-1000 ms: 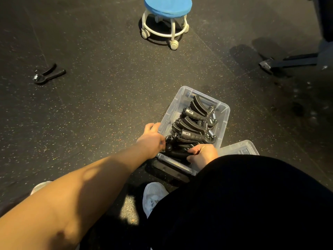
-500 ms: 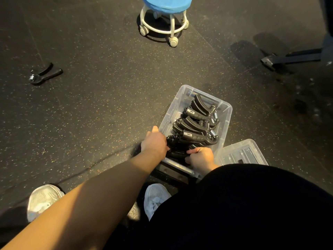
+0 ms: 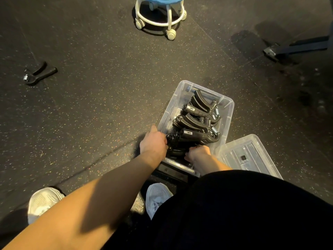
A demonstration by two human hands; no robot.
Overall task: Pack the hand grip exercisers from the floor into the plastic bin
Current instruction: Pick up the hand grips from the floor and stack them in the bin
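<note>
A clear plastic bin (image 3: 227, 105) stands on the dark floor and holds several black hand grip exercisers (image 3: 195, 121) with steel springs, packed side by side. My left hand (image 3: 153, 143) is at the bin's near left corner, its fingers curled on the handle end of the nearest exerciser (image 3: 177, 145). My right hand (image 3: 198, 154) grips the same exerciser from the near right side, knuckles up. One more black exerciser (image 3: 39, 73) lies alone on the floor far to the left.
The bin's clear lid (image 3: 246, 156) lies on the floor right of the bin. A white rolling stool (image 3: 160, 17) with a blue seat stands at the top. A black metal equipment foot (image 3: 295, 47) is at upper right. My white shoes (image 3: 43, 201) are below.
Both hands have stayed at the near end of the bin, settling the nearest exerciser lower among the others. The view has shifted slightly, and both shoes now show.
</note>
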